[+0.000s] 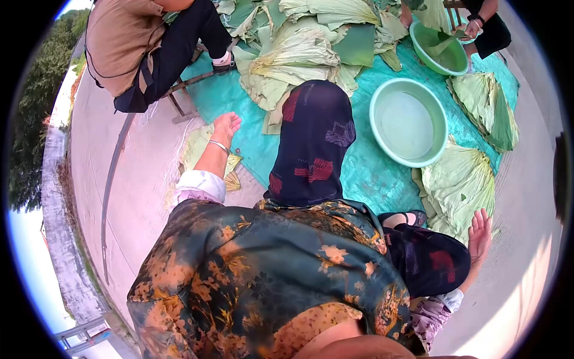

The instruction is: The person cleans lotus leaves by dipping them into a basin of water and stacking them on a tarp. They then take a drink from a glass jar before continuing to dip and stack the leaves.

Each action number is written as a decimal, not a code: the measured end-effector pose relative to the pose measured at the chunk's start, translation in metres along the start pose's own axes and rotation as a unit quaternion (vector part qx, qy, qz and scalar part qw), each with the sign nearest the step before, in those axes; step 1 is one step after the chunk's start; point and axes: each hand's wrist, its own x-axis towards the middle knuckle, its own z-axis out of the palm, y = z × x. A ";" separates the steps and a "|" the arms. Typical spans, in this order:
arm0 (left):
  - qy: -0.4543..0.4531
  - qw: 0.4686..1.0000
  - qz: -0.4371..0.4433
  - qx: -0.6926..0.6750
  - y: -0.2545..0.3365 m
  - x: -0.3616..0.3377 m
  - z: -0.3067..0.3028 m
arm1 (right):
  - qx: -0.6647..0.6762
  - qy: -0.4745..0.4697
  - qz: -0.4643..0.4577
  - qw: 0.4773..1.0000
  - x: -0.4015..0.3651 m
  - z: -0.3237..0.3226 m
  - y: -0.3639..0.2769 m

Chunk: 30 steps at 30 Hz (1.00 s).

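Across the pale concrete ground (140, 179) lies a crinkled turquoise plastic sheet (371, 173), with a heap of broad, pleated pale-green leaves (299, 54) at its far side. Dark trousers with red patches (314, 143) cover the wearer's knees; small lettering shows on them, too blurred to read. Nearer the wearer's right side, a fan-shaped stack of pale-green leaves (459, 188) lies at the sheet's edge, its long axis running roughly away from the body; beyond it, another folded leaf bundle (485, 110) slants from upper left to lower right. A round light-green plastic basin (409, 122) holds clear liquid. At upper right, a co-worker's hand (472, 30) grips a green leaf over a second green basin (439, 51).

The left hand (226, 124) reaches forward, fingers loosely extended, holding nothing. The right hand (479, 235), beside the fan-shaped stack, is raised with fingers spread, also empty.
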 end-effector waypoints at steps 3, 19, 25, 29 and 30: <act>0.010 0.998 -0.046 -0.038 -0.018 0.015 -0.008 | -0.236 -0.018 0.018 0.972 -0.018 0.061 -0.031; -0.088 0.983 -0.097 -0.127 0.008 0.123 0.161 | -0.424 -0.073 0.042 0.902 -0.001 0.221 -0.010; -0.013 0.991 -0.096 -0.097 0.026 0.135 0.188 | -0.403 -0.044 0.065 0.912 0.014 0.227 -0.010; -0.034 0.962 -0.114 -0.246 0.039 0.137 0.196 | -0.408 -0.037 0.082 0.909 0.020 0.235 -0.016; -0.046 0.955 -0.132 -0.260 0.043 0.137 0.198 | -0.407 -0.039 0.082 0.909 0.023 0.235 -0.015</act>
